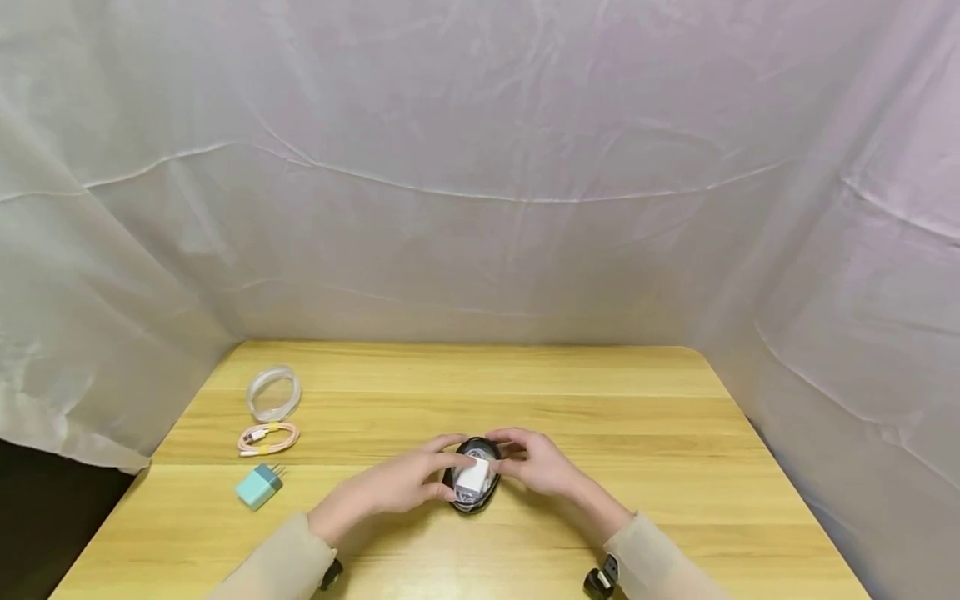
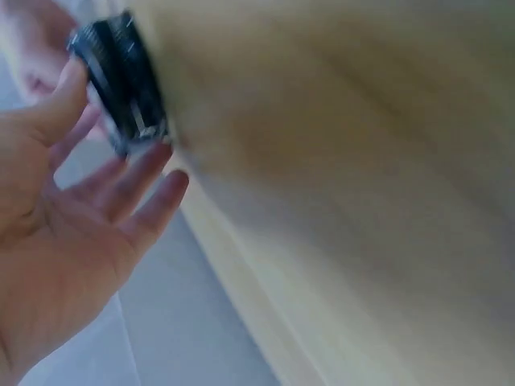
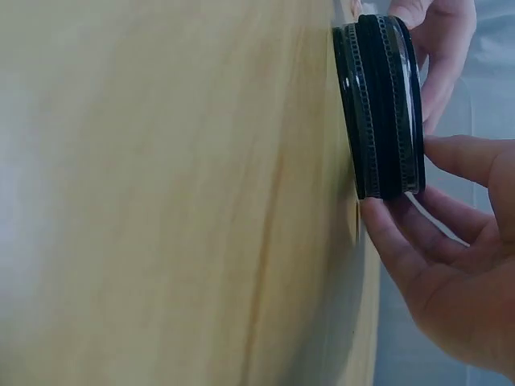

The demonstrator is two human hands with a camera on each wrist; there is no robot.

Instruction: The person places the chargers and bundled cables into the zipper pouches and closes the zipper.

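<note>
A small black oval zip case (image 1: 488, 497) lies on the wooden table near its front middle, its zipper edges visible in the right wrist view. In it are coiled clear or grey cabling and a white block (image 1: 472, 477), perhaps a charging plug. My left hand (image 1: 401, 481) grips the case from the left, thumb at its near edge and one finger against the white block. On the other side my right hand (image 1: 543, 463) holds the case between thumb and fingers. The fingers hide part of the case's rim.
Along the table's left side lie a translucent coiled ring (image 1: 295, 392), a pink coiled cable (image 1: 285, 445) with yellow ties, and a turquoise plug adapter (image 1: 257, 488) with metal prongs. Pale curtains (image 1: 487, 267) stand behind and at both sides of the wooden table (image 1: 637, 433).
</note>
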